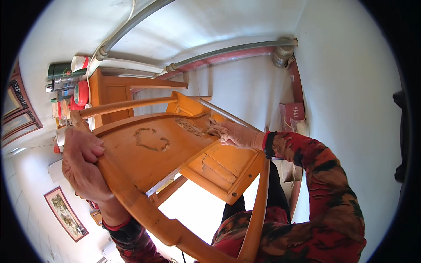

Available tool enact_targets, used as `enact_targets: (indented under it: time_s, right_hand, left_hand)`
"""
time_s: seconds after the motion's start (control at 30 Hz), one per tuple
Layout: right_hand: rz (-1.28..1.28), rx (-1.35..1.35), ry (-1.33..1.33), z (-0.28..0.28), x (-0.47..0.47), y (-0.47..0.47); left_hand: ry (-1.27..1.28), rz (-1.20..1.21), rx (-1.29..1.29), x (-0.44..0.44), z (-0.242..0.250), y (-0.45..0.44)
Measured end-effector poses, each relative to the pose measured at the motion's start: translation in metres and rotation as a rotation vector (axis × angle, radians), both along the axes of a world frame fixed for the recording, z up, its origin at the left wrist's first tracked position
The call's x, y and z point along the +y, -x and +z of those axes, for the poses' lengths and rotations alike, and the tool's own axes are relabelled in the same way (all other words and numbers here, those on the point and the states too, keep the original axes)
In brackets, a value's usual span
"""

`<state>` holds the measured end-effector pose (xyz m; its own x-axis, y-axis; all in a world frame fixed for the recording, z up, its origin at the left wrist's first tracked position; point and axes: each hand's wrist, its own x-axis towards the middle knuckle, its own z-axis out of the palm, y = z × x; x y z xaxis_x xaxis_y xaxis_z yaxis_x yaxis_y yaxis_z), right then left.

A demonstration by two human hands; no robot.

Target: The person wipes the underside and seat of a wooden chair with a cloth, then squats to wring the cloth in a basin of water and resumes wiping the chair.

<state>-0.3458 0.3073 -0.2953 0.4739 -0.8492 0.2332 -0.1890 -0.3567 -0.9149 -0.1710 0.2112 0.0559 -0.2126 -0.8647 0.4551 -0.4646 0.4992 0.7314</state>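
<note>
An orange-brown wooden chair (161, 184) is tilted in front of me. Its back panel (158, 167) faces up and bears a carved, heart-like outline and a patch of carved grooves. My left hand (84, 164) grips the top corner of the chair's frame, fingers curled over the edge. My right hand (245, 134) presses a crumpled, pale brown cloth (217, 130) against the panel's right end, beside the grooves. Below that hand lies the chair's seat (217, 167), with a crack along one of its boards.
Beyond the chair stands a wooden cabinet-like piece (115, 98). Cups, a green canister (59, 71) and red containers (81, 93) crowd the left. Grey pipes (227, 52) run along the wall. A jar (282, 56) and a dark red box (292, 112) sit at the right.
</note>
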Motion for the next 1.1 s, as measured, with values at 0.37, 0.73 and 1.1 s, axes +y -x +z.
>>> enact_targets:
  time_s: [0.37,0.73,1.1]
  right_hand:
    - [0.05,0.526,-0.121,-0.079,-0.059,0.023]
    - [-0.115,0.655,-0.109,-0.14,-0.113,-0.075]
    - [0.071,0.697,-0.256,-0.098,-0.045,0.018]
  left_hand:
    - [0.075,-0.005,-0.16,-0.003,0.0,-0.007]
    - [0.278,-0.098,-0.455,-0.005,0.0,-0.024]
    - [0.223,-0.157,-0.308,-0.005,-0.002,-0.022]
